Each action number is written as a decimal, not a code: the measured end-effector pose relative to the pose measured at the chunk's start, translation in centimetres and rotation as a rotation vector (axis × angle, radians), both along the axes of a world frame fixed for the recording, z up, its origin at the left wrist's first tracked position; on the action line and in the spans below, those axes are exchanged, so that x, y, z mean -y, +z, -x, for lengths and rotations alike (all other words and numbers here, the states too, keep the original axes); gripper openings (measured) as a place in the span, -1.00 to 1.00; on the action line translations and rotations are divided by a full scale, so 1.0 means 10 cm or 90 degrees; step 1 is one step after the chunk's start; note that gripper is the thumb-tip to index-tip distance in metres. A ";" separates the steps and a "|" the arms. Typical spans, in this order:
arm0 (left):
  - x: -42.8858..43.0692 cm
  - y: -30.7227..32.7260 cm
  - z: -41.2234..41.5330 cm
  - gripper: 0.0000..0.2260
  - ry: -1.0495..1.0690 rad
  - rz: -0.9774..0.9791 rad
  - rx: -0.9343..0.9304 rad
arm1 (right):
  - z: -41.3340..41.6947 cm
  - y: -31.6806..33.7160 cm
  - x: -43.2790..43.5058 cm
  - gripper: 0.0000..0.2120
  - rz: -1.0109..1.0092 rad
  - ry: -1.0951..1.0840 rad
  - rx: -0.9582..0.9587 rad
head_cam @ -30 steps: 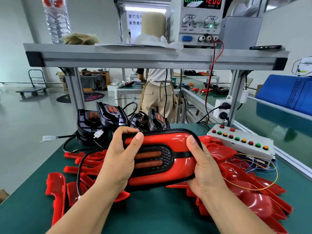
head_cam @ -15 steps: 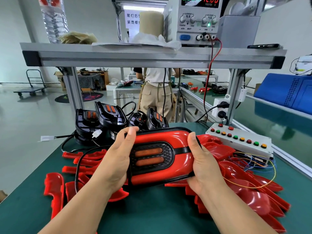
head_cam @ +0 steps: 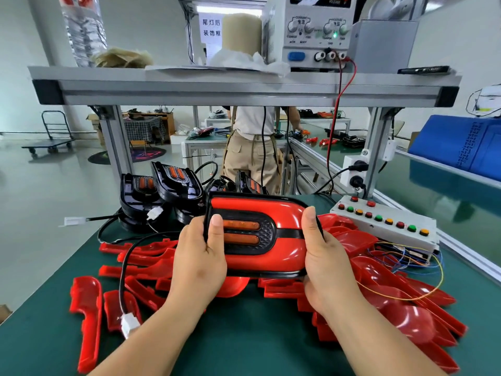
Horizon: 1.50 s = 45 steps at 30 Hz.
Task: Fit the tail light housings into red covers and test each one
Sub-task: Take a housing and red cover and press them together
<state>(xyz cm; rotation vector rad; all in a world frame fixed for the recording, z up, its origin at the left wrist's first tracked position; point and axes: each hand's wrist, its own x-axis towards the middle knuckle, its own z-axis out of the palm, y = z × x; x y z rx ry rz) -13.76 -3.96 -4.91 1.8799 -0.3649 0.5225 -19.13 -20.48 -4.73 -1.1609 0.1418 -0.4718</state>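
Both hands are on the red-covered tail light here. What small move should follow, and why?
Probably the left hand lets go and picks up the white connector, which is loose and unplugged at the end of the black cable. The housing already appears seated in the red cover, held also by the right hand, so testing at the button box seems next.

red covers (head_cam: 401, 316) crowding mat, bare near edge

- I see a clear plastic bottle (head_cam: 81, 31) and a beige roll (head_cam: 241, 31) on the upper shelf (head_cam: 244, 88).
- Far left, a trolley (head_cam: 51, 137) stands on the floor (head_cam: 40, 202).
- A person in khaki trousers (head_cam: 249, 158) stands farther back.
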 end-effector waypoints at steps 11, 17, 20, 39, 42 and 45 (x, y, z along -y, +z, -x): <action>-0.11 0.24 -0.02 -0.44 -0.065 -0.196 -0.049 | -0.03 0.03 0.15 -0.43 -0.037 -0.063 -0.014; -1.25 0.47 -0.44 -0.72 -0.014 -0.431 -0.290 | -0.04 0.06 0.24 -0.44 -0.083 -0.098 -0.037; -1.53 0.39 -0.49 -0.71 0.017 -0.439 -0.361 | -0.05 0.04 0.21 -0.40 -0.069 -0.095 -0.055; -1.24 0.39 -0.52 -0.45 -0.393 0.461 -0.223 | -0.03 0.04 0.18 -0.44 0.006 0.036 -0.042; -1.04 0.35 -0.52 -0.59 -0.276 0.304 -0.094 | -0.01 0.04 0.14 -0.44 0.048 0.065 -0.072; -0.96 0.33 -0.55 -0.73 -0.025 0.048 -0.007 | -0.01 -0.01 0.06 -0.38 0.090 0.073 -0.110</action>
